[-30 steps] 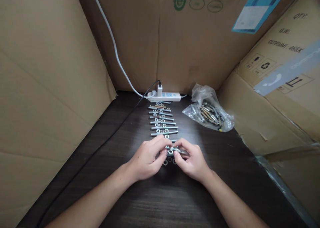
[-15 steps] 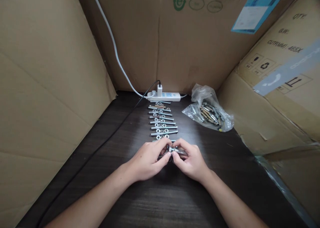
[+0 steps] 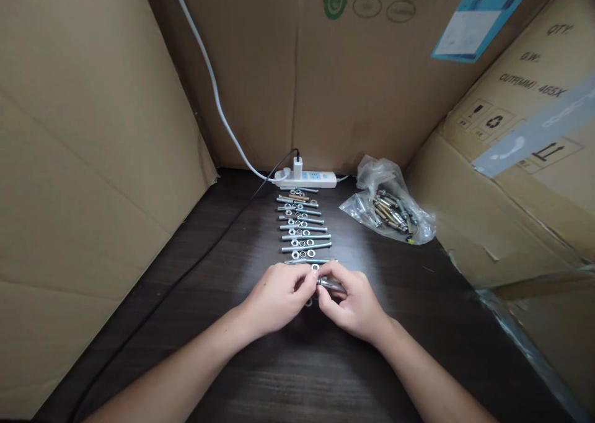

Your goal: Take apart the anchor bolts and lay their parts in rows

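A metal bolt with a sleeve lies between my two hands, low over the dark table. My right hand is closed round the sleeve, thumb and fingers on either side of it. My left hand pinches at the bolt's left end, and its fingers cover that end. Just beyond my fingertips rests a washer, and another ring shows partly beneath my hands. Farther off, bolts, sleeves, nuts and washers lie in several rows.
A clear plastic bag of metal parts lies at the back right. Behind the rows is a white power strip with a white plug and cables. A black cable crosses the left side. Cardboard walls enclose the table.
My left fingers have closed over the bolt's left end, hiding the nut that showed there. The sleeve has tilted slightly, and a washer beyond my fingers has come into view.
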`<state>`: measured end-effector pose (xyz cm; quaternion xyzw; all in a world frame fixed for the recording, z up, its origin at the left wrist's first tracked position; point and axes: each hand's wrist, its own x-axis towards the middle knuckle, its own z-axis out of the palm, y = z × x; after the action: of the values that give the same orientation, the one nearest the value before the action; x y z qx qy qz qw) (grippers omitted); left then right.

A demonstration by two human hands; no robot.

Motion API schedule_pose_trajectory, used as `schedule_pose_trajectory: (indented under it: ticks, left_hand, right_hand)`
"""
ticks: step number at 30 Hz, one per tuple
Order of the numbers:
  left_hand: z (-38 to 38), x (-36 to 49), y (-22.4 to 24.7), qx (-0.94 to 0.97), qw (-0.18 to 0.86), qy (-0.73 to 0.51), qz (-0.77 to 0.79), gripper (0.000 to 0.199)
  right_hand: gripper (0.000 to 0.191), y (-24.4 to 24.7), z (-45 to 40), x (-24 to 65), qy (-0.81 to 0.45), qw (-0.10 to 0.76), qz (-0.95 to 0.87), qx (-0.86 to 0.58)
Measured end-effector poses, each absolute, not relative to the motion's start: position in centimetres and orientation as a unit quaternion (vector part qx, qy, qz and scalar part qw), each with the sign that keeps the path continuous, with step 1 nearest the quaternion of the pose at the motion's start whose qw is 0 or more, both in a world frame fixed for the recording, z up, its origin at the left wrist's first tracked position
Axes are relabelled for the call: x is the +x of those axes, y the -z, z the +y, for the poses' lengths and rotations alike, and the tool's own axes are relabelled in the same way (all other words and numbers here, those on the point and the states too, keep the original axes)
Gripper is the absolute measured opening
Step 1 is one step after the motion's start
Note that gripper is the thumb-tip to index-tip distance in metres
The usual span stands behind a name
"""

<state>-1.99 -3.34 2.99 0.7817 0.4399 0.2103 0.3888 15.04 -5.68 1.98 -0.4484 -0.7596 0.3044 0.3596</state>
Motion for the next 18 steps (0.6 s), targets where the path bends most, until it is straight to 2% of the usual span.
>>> schedule_pose_trajectory:
  ticks: [6, 13, 18]
  left_hand:
    - [-3.3, -2.1, -3.2, 0.747, 0.449, -0.236, 0.429, 0.046]
    - [-3.7, -2.3, -4.0, 0.784, 0.401, -0.245, 0.406, 0.015]
    - [-3.6, -2.3, -3.5, 0.793, 0.386, -0.244, 0.403, 0.025]
  right_hand:
    - [0.010, -2.2, -5.6, 15.0, -0.268, 0.357, -0.773, -0.451]
    - [0.008, -2.1, -5.6, 15.0, -0.262, 0.357, -0.767, -0.465]
    - [0.009, -2.1, -5.7, 15.1, -0.261, 0.362, -0.764, -0.467]
